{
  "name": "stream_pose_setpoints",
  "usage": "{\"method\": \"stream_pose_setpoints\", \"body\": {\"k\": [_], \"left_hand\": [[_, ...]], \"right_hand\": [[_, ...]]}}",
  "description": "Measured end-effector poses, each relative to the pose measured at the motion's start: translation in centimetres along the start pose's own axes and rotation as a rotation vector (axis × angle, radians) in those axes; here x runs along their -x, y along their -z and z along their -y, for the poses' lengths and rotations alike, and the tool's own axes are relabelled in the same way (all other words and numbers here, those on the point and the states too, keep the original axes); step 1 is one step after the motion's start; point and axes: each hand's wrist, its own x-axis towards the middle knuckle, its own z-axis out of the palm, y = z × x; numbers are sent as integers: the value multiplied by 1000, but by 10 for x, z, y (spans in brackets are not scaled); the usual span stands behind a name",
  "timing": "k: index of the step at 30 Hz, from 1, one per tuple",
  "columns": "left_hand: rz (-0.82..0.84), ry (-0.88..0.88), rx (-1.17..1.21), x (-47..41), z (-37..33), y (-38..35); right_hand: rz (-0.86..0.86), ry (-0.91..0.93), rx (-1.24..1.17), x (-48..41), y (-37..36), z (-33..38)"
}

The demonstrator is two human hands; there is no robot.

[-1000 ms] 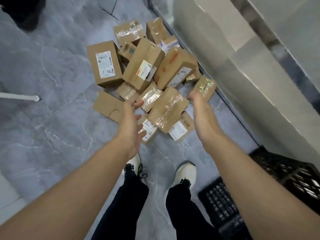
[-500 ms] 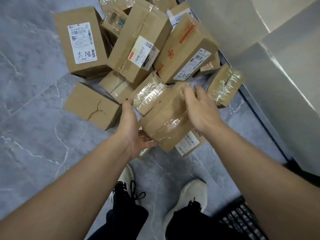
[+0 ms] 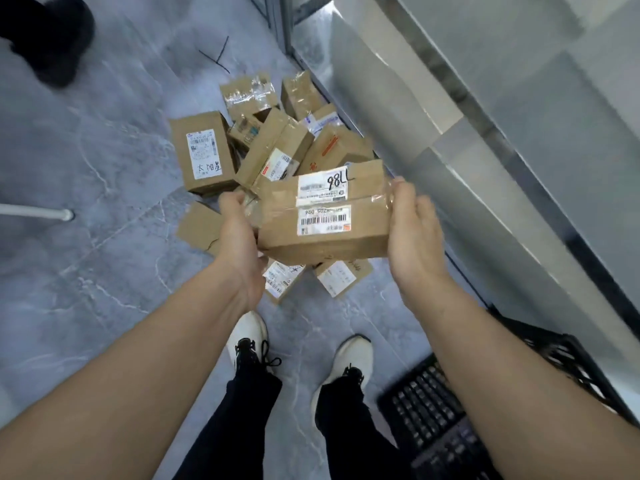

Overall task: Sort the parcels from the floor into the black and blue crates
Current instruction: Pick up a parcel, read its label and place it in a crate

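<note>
Above the pile (image 3: 273, 157) on the floor (image 3: 104, 271), near the middle of the view, the held parcel (image 3: 323, 216) hangs in the air, clear of everything below it, with two labelled faces turned upward. The left hand (image 3: 239, 233) grips its left end, fingers curled round the far side and mostly hidden. The right hand (image 3: 415, 230) lies flat against the right end, fingers close together and nearly straight, so that side is held by pressure alone. That looks like the weak point. Shiny clear tape (image 3: 277, 216) runs across the cardboard, and if the squeeze eases during a turn, the right end could slide down. The box would then drop onto the shoes (image 3: 247, 336) or back into the pile. A fall there might topple the boxes that lean on one another, scattering them toward the grey wall (image 3: 485, 168) just beside them.

The handwritten number on the upper label (image 3: 323, 185) reads upside down from here, so a hurried glance could send the parcel to the wrong place. Only the black crate (image 3: 433, 410) shows, low at the right near the shoes and partly under the right forearm (image 3: 502, 358). The blue one is out of view, which would make a blind toss risky. Two small parcels (image 3: 284, 282) lie just ahead of the shoes, and a step forward could catch them.
</note>
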Motion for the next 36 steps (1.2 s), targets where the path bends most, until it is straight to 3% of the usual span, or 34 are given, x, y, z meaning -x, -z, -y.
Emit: {"method": "stream_pose_setpoints", "body": {"k": [6,14,21,31,36], "left_hand": [[35,-128,42,115,-70,-9],[328,-327,80,275,-153,-7],[563,-438,-55,409,-205,22],[826,-617,-258,578,-241,51],[959,-714,-374,654,-227,50]], "right_hand": [[-132,94,-82,76,56,64],[-218,182,-295,198,108,145],[-382,250,-410,302,134,207],[-604,510,-259,435,196,270],[-662,536,-148,490,242,286]]}}
